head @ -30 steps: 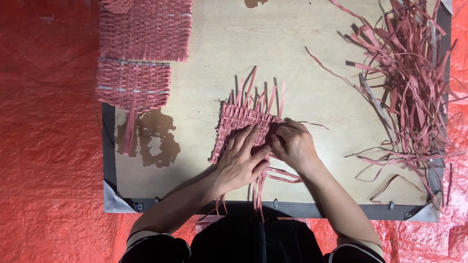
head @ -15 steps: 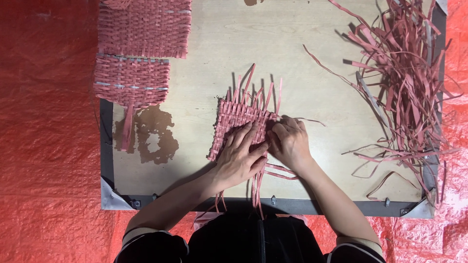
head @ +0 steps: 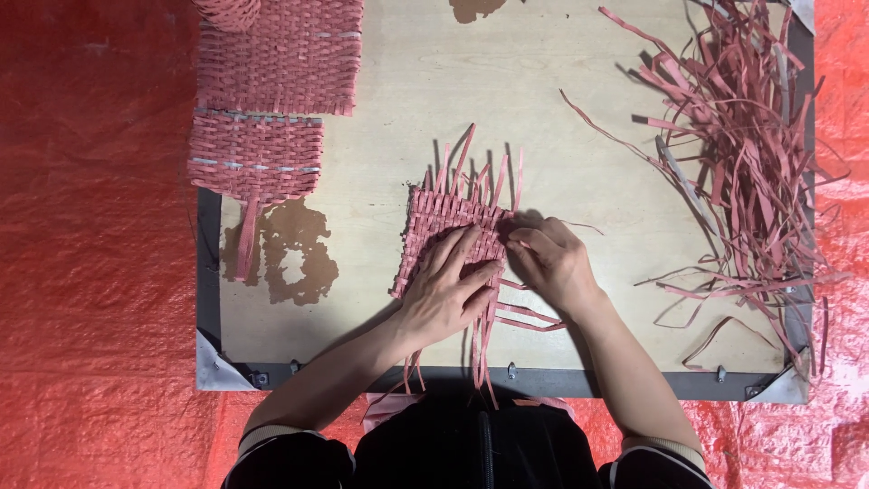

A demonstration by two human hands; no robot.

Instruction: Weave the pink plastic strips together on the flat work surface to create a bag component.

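Note:
A small pink woven mat [head: 441, 217] lies in the middle of a pale wooden board [head: 398, 109], with loose strip ends sticking out at its far and near edges. My left hand [head: 448, 292] presses flat on the mat, fingers spread. My right hand [head: 554, 263] sits at the mat's right edge, its fingertips pinching a pink strip there. Several free strips [head: 520, 315] run out from under both hands toward the board's near edge.
Two finished pink woven pieces [head: 272, 100] lie at the board's far left. A big heap of loose pink strips [head: 742, 154] covers the right side. Dark brown stains [head: 290, 254] mark the board at left. Red sheeting [head: 90, 272] surrounds the board.
My hands stay on the mat; the right hand's fingers have shifted slightly along its right edge. The view has drifted a little.

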